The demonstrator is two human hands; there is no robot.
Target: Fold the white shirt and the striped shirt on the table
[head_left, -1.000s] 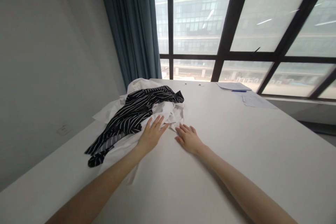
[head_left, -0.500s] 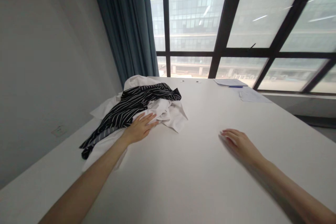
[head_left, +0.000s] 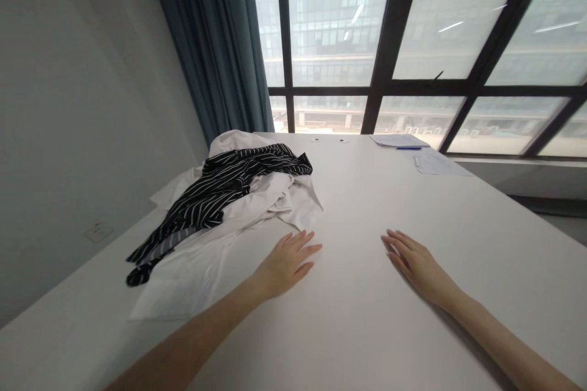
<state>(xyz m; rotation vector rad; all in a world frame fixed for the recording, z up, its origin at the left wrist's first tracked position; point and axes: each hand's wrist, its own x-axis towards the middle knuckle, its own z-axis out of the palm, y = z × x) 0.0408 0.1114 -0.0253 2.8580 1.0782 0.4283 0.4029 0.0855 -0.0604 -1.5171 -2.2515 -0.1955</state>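
My left hand (head_left: 288, 263) is open, fingers spread, just in front of the heap of clothes and holding nothing. To its right, my right hand (head_left: 419, 269) is over the white tabletop with fingers stretched out and nothing in them. A black garment with white stripes (head_left: 229, 180) lies crumpled on top of the heap at the left. Under and around it are white garments (head_left: 263, 198), one of them reaching toward my left hand. How many pieces are in the heap I cannot tell.
The white table (head_left: 348, 330) runs up to a dark-framed window (head_left: 334, 91). Papers (head_left: 398, 140) and a blue pen (head_left: 409, 148) lie at the far right. A blue curtain (head_left: 220, 43) and a grey wall (head_left: 92, 104) with a socket (head_left: 98, 232) border the left side.
My left hand has come off the white cloth and moved right and nearer to me. My right hand is almost where it was, its fingers a little more stretched out.
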